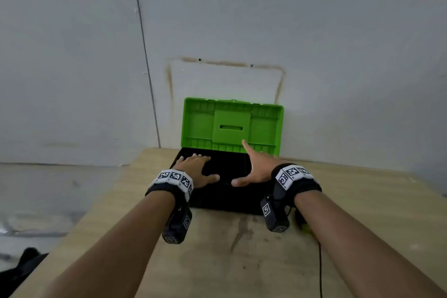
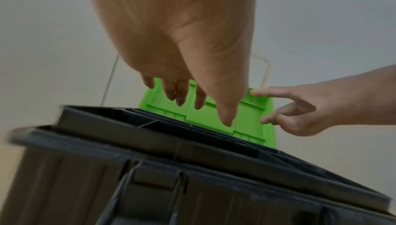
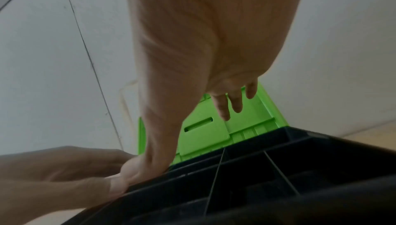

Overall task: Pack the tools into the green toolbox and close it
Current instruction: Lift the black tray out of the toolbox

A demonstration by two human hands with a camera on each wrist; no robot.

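The toolbox (image 1: 232, 203) interior reads as flat black — any contents cannot be told; the left hand (image 1: 197, 170) hides its left part — its near wall blurs in the left wrist view.

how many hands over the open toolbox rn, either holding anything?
2. The bare left hand is spread over the black toolbox base, left side; the bare right hand reaches toward the raised green plastic lid. Neither holds anything.

green lid (image 1: 231, 126); black box base (image 1: 217, 201); checkered wristbands (image 1: 174, 176)

Left hand (image 2: 171, 42) over toolbox (image 2: 150, 169) (open).
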